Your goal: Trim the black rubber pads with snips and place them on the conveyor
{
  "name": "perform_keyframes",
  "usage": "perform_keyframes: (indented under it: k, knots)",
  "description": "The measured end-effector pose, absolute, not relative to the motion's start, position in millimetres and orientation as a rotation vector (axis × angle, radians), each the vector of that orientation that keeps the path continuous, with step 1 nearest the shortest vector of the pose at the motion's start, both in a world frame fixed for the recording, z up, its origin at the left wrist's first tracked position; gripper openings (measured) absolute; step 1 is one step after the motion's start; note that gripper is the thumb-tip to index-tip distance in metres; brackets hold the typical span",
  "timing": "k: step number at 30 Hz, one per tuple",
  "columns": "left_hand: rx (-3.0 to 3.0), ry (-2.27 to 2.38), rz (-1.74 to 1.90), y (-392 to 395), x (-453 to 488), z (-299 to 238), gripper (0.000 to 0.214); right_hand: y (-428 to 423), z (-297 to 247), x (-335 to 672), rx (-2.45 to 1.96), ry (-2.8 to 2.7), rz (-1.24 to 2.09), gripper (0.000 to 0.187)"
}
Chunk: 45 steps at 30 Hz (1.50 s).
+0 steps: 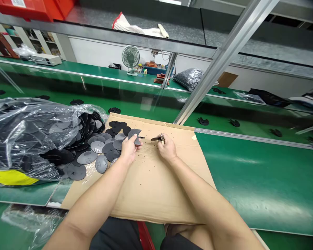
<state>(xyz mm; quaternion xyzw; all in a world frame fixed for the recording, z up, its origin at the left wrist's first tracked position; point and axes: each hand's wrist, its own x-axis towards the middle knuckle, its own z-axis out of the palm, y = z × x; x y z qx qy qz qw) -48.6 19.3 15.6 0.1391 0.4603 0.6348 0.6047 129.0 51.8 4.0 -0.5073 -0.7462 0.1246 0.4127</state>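
My left hand (pixel 129 150) is closed on a dark grey plastic piece (pixel 134 134) with a curved notch, holding it up over the cardboard sheet (pixel 156 194). A short dark tip shows just to the right of that piece. Across a small gap, my right hand (pixel 168 148) grips a small knife (pixel 155 139), its dark blade pointing left toward the piece. Black crumbs are scattered on the cardboard beneath both hands. Left of my left hand lies a heap of flat oval plastic pieces (pixel 97 147), some with raised marks.
A clear plastic bag (pixel 31 135) full of dark pieces lies open at the left. Behind the cardboard runs a green belt (pixel 240 163) with several dark pieces along it. A metal post (pixel 211 73) slants up at the right. Gloves (pixel 141 29) rest on the shelf above.
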Motion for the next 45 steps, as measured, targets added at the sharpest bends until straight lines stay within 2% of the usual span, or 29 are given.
perform_keyframes:
  k: [5, 9, 14, 17, 20, 28, 36, 45]
  knots:
    - [0.418, 1.040, 1.100, 10.1, -39.8, 15.7, 0.031, 37.4, -4.0, 144.4, -0.961, -1.827, 0.384, 0.028]
    - [0.503, 0.955, 0.961, 2.5, -33.8, 14.2, 0.040, 20.5, -6.3, 144.0, -0.829, -1.901, 0.361, 0.030]
    - [0.564, 0.978, 1.161, 0.7, -25.4, 9.3, 0.045, 14.3, -5.4, 141.6, -0.861, -1.898, 0.322, 0.032]
    - [0.602, 1.012, 1.263, 1.9, -22.2, 8.4, 0.046, 14.5, -4.1, 140.5, -0.953, -1.723, 0.479, 0.026]
    - [0.673, 0.939, 1.261, 0.9, -19.2, 9.0, 0.049, 13.2, -0.2, 139.8, -1.043, -1.672, 0.615, 0.024]
    - [0.795, 0.883, 1.263, -3.0, -13.8, 7.1, 0.052, 6.9, 11.4, 138.3, -1.085, -1.605, 0.692, 0.022]
    - [0.935, 0.802, 1.339, -0.7, -14.1, 2.2, 0.040, 12.5, 12.6, 141.8, -1.021, -1.656, 0.953, 0.032]
    - [0.963, 0.786, 1.288, -2.3, -14.4, 4.5, 0.036, 17.0, 14.7, 150.6, -1.115, -1.615, 1.165, 0.042]
